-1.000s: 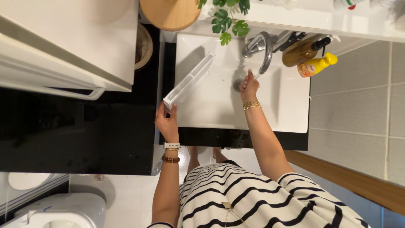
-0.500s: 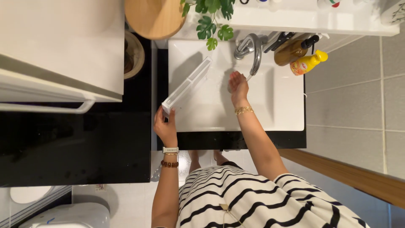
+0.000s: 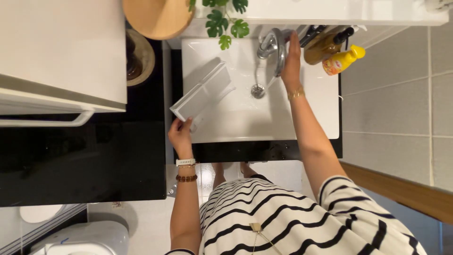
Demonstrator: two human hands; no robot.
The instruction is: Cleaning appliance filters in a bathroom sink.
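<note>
While the left hand [image 3: 181,137] grips the white filter panel [image 3: 202,92] tilted over the sink [image 3: 311,118], the right hand [image 3: 291,61], fingers wrapped on the faucet [image 3: 273,45], should open water gently.

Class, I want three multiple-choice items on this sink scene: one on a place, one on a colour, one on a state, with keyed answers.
1. Where is the right hand?
A on the tap
B on the plant
C on the stove

2. What colour is the small bottle beside the sink?
A blue
B yellow
C black

3. How is the white flat tray?
A lying on the floor
B stowed in a cupboard
C held at one end by the left hand, tilted over the basin

Answers: 1 A, fingers rest on the spout; 2 B, its body is yellow; 3 C, the hand grips its near end.
</note>
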